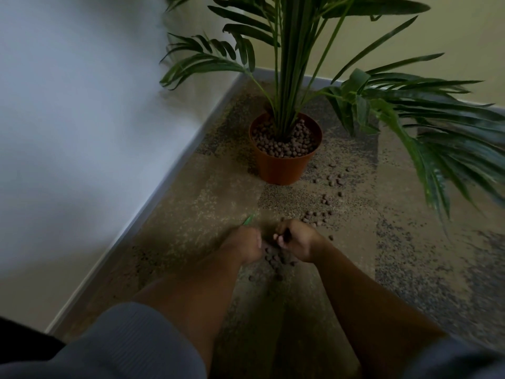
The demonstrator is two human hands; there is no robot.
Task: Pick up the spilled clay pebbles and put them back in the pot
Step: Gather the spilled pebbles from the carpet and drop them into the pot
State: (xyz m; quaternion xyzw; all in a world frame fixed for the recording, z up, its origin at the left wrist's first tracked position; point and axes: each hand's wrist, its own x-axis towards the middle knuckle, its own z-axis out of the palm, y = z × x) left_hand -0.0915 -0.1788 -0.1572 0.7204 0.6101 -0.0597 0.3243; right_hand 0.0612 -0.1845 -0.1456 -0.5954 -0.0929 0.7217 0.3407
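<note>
Left hand (243,246) and right hand (296,240) low on carpet (191,214), close together over a heap of pebbles (276,259); both curled, grip impossible to tell. More pebbles scattered toward pot (284,165), upright near wall (82,105), pebble-filled, holding a palm (287,64).

Round brown clay pebbles (284,144) are showing rough and matt inside the smooth, slightly glossy orange plastic pot (282,168). Beneath that pot, speckled beige-grey carpet (355,242) is appearing coarse, matt.
</note>
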